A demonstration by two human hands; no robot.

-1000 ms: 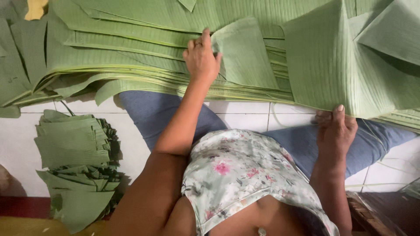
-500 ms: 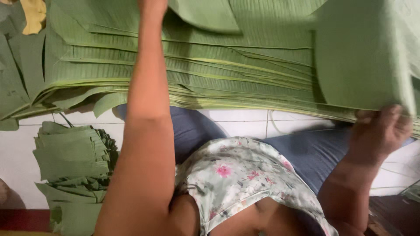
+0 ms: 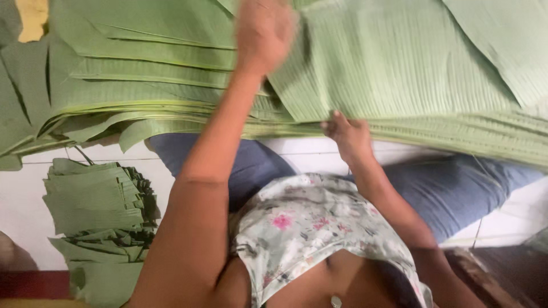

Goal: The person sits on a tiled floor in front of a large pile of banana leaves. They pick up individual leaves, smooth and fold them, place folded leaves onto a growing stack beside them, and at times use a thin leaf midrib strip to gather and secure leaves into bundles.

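Observation:
A thick stack of long green banana leaves (image 3: 142,85) lies across my lap and the tiled floor. My left hand (image 3: 264,31) is stretched far forward on top of the stack, blurred, its fingers on a large top leaf sheet (image 3: 394,63). My right hand (image 3: 349,132) grips the near edge of that same sheet, thumb on top, fingers tucked under it. The sheet lies tilted over the right half of the stack.
A pile of folded green leaf pieces (image 3: 91,199) sits on the white tiled floor (image 3: 23,194) at the left. A yellow scrap (image 3: 31,17) lies at the top left corner. My legs in blue trousers (image 3: 468,182) run under the stack.
My right hand has moved left along the near edge of the stack, pulling the top leaf sheet leftward. My left hand has shifted right and stays far forward on the leaves.

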